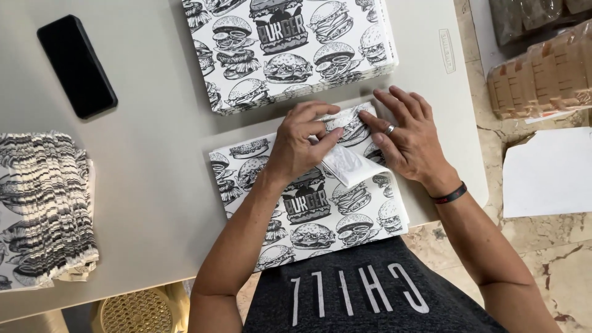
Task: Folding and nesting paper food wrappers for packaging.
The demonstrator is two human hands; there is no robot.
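A flat sheet of black-and-white paper printed with burger drawings (308, 209) lies at the near edge of the grey table (154, 160). Its far right corner (348, 163) is folded over, white underside up. My left hand (302, 142) pinches the folded flap with thumb and fingers. My right hand (410, 139), with a ring and a dark wristband, lies flat with fingers spread, pressing the sheet's far right part beside the fold. Both hands touch the same sheet.
A stack of the same printed sheets (290, 49) lies just beyond my hands. A pile of folded printed pieces (43, 209) sits at the table's left edge, a black phone (77, 66) behind it. Right of the table, on the floor, are brown paper bundles (542, 77) and a white sheet (549, 172).
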